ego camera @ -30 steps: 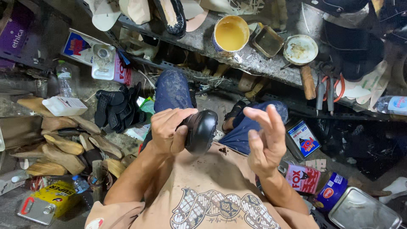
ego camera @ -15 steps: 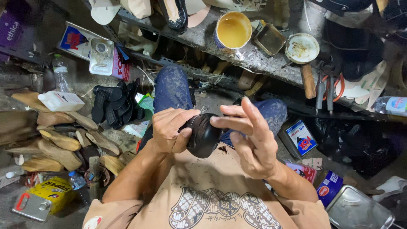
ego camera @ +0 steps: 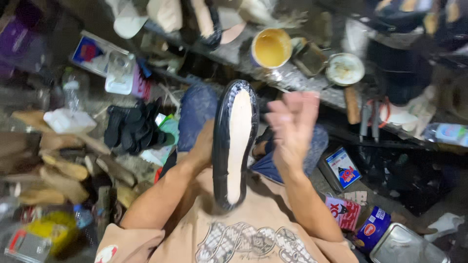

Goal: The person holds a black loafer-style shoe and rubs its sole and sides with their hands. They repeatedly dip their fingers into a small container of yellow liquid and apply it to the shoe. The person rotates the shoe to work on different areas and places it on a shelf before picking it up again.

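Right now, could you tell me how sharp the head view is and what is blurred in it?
Head view: motion blur smears most of the frame, strongest on the raised right hand and the left-side clutter; the black shoe with its pale insole is fairly readable; the left hand is mostly hidden behind it; the yellow-filled tin looks soft.

Bare left hand (ego camera: 204, 146) and right hand (ego camera: 290, 124), no gloves, rings or watch in view. Forearms bare to above the elbow. Tan short-sleeved T-shirt (ego camera: 195, 234) with a pale line-drawn graphic across the chest and a small round patch on the left sleeve. Faded blue jeans (ego camera: 195, 114), mottled, on both legs. Blurred by motion throughout.
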